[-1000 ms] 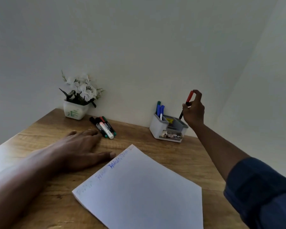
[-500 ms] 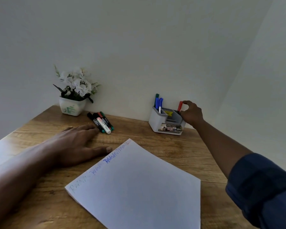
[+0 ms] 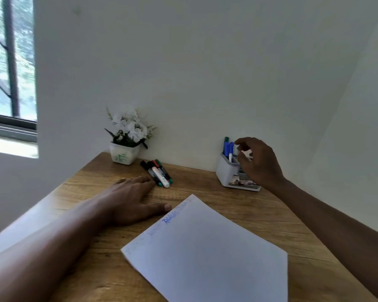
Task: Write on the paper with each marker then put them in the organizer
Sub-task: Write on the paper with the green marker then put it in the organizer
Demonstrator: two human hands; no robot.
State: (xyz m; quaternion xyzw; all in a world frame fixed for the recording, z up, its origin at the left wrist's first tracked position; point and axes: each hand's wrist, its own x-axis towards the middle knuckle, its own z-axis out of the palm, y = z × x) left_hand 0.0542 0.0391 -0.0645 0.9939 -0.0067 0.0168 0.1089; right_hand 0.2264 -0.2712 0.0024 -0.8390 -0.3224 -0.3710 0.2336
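One hand lies flat at the far left: the left hand [image 3: 129,199] rests palm down on the brown wood-grain table [image 3: 194,184], fingers straight and spread, holding nothing. Its fingertips sit just beside a cluster of loose black-barrelled markers [image 3: 158,173] (caps black, red and green, as far as I can tell), which lie side by side near a small white square pot of white flowers [image 3: 124,155]. The thumb ends just beside the far corner of the white paper sheet [image 3: 205,247], which bears faint writing and one blue line along its upper left edge.

Further right, against the wall, stands the white and grey plastic desk organizer [image 3: 227,173], with blue-capped markers [image 3: 228,148] and a green-capped one [image 3: 226,139] upright in it. The right hand [image 3: 258,164] hovers over its right side, fingers loosely curled with nothing visible between them.

Those curled fingers are close to the upright caps, so a careless pull-back could snag one or tip the light organizer. The round loose markers could roll if nudged. Nothing pins the sheet, so it may slide under a pen stroke.
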